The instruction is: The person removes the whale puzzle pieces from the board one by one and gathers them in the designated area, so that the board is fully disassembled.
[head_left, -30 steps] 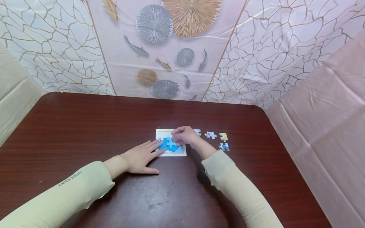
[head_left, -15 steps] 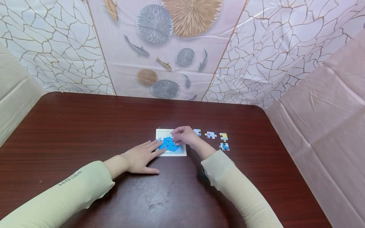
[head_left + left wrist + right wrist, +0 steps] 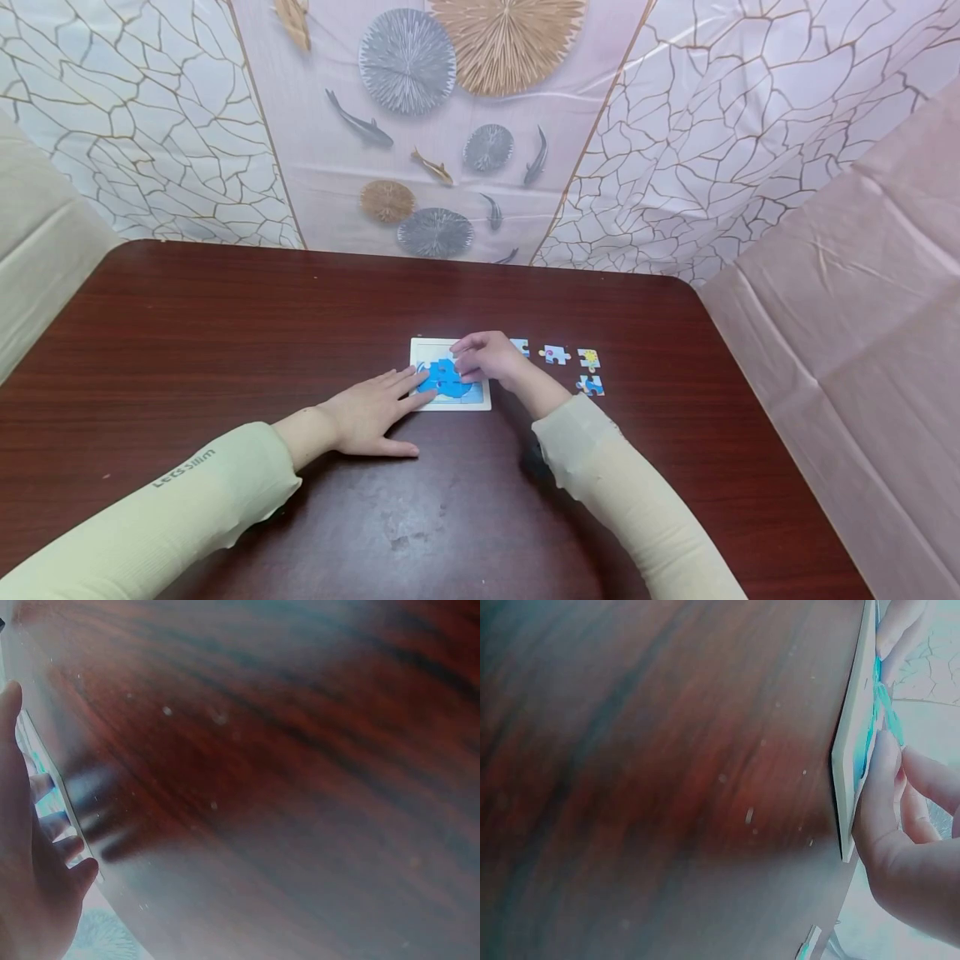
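Head view: left hand (image 3: 375,415) spread wide, fingertips across the tray's (image 3: 465,407) left edge; right hand (image 3: 491,360) bent over the right side, its grip hidden, loose pieces (image 3: 555,356) beyond. Left wrist: four fingers crossed the rim, thumb off it! Right wrist, and there it was: thumb and finger pinched a blue piece (image 3: 892,718), tilted over the tray.

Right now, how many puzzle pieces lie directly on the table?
4: a partly covered piece by the right hand, a middle piece, a yellow-marked piece farther right, a blue-marked piece below it. More may be hidden.
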Tool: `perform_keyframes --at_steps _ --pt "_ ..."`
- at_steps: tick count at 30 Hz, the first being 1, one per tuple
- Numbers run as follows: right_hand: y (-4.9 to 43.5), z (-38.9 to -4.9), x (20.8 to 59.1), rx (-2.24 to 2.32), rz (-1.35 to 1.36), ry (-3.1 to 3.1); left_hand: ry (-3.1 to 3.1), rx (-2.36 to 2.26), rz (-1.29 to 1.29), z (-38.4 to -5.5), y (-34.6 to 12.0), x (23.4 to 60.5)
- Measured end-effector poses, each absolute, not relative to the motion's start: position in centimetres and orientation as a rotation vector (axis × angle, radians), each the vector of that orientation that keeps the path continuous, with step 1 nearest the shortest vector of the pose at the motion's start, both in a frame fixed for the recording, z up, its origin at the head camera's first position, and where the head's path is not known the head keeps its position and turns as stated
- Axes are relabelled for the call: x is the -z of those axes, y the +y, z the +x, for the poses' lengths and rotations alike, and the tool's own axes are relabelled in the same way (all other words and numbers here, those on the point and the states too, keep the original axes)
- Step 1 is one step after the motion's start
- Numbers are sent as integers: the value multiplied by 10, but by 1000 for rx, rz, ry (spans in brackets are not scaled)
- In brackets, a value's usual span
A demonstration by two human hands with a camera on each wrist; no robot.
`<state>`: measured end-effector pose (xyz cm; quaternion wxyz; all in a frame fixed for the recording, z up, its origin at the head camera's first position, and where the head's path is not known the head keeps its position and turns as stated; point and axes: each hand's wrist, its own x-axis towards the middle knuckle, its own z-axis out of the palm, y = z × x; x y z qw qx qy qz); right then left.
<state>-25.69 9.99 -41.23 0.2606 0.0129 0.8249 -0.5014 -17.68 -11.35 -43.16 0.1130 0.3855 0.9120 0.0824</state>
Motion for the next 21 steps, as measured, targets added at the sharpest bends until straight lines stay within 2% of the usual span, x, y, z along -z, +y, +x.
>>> perform_keyframes --at_steps 21 --pt "126 -257 407 1455 76 2146 2672 -249 1128 -175 -112 429"
